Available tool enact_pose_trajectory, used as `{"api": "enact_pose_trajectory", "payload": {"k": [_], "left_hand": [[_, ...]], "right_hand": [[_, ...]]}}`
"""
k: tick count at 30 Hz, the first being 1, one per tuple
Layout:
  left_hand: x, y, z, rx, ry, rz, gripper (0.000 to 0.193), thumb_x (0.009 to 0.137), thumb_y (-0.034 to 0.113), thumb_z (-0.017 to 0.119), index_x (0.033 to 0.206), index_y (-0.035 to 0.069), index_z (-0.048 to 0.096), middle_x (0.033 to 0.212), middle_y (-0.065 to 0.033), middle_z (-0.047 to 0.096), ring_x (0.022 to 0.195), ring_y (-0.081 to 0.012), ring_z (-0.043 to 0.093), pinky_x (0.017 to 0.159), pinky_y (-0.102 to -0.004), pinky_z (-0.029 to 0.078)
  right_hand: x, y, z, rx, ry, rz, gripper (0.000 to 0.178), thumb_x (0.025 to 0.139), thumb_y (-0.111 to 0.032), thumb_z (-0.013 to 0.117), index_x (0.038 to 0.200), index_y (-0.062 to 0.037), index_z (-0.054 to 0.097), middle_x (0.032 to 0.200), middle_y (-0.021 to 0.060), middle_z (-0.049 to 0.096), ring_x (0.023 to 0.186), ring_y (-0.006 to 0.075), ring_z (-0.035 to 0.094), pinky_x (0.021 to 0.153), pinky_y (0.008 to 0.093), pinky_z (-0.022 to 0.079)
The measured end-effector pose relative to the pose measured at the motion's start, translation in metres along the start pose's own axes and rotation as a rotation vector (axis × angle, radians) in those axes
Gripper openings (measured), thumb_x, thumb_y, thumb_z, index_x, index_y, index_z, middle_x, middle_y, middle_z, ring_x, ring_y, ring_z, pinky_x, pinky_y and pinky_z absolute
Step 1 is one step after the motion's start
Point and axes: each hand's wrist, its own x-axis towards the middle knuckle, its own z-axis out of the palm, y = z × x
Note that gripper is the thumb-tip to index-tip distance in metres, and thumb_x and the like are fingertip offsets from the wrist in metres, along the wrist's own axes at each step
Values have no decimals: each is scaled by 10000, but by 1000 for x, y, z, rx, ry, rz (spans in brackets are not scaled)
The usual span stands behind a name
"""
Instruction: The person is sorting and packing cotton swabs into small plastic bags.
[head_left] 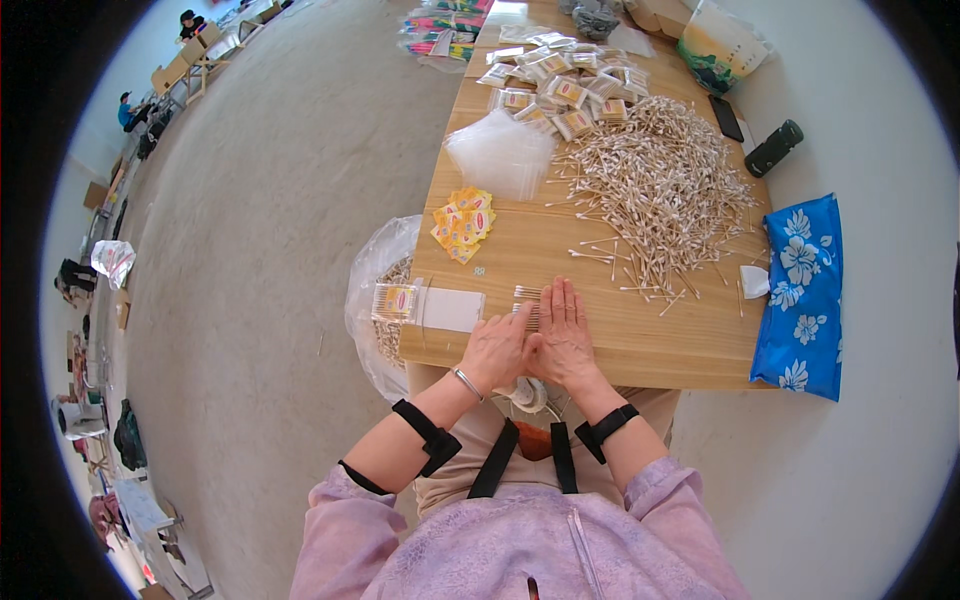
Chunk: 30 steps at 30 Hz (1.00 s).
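Several cotton swabs (527, 293) lie side by side in a small row near the table's front edge, partly covered by my hands. My right hand (562, 335) rests flat along the row's right side, fingers stretched out and close together. From the left, my left hand (494, 352) reaches to the row with its fingertips at the swabs; its fingers are extended. The two thumbs come close together. Beside my left hand lies a white flat piece (452, 309), with a clear packet of swabs and a yellow card (396, 300) at its left end.
A large heap of loose swabs (665, 185) covers the table's right middle. Behind are filled packets (570, 85); at left, clear bags (503, 153) and yellow cards (464, 224). A blue flowered pack (800, 295), black bottle (774, 148) and phone (726, 118) line the right side.
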Motion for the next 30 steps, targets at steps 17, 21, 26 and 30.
{"api": "enact_pose_trajectory", "payload": {"k": [17, 21, 26, 30], "left_hand": [[14, -2, -4, -45, -87, -89, 695, 810, 145, 617, 1407, 61, 271, 875, -200, 651, 811, -364, 629, 685, -435, 497], [14, -8, -1, -46, -78, -81, 678, 819, 151, 609, 1407, 83, 278, 841, -203, 653, 793, -372, 632, 671, -441, 498], [14, -11, 4, -96, -34, -70, 547, 835, 170, 599, 1330, 106, 375, 819, -213, 650, 778, -376, 636, 666, -454, 498], [31, -16, -4, -49, 17, -141, 445, 836, 180, 602, 1247, 109, 450, 790, -184, 651, 763, -364, 636, 665, -450, 499]], "right_hand": [[1, 0, -13, 169, -35, 19, 1044, 701, -528, 636, 1409, 95, 188, 1494, 278, 131, 1414, 385, 95, 1155, 454, 80], [2, -2, -15, 167, -39, 17, 1030, 706, -522, 630, 1407, 94, 194, 1493, 280, 132, 1413, 385, 97, 1155, 456, 81], [2, -2, -15, 147, -47, 19, 1036, 711, -545, 621, 1407, 95, 196, 1490, 283, 142, 1414, 385, 98, 1155, 455, 77], [1, -1, -19, 195, -57, 29, 1128, 701, -677, 596, 1408, 101, 189, 1491, 286, 138, 1415, 383, 90, 1154, 460, 68]]}}
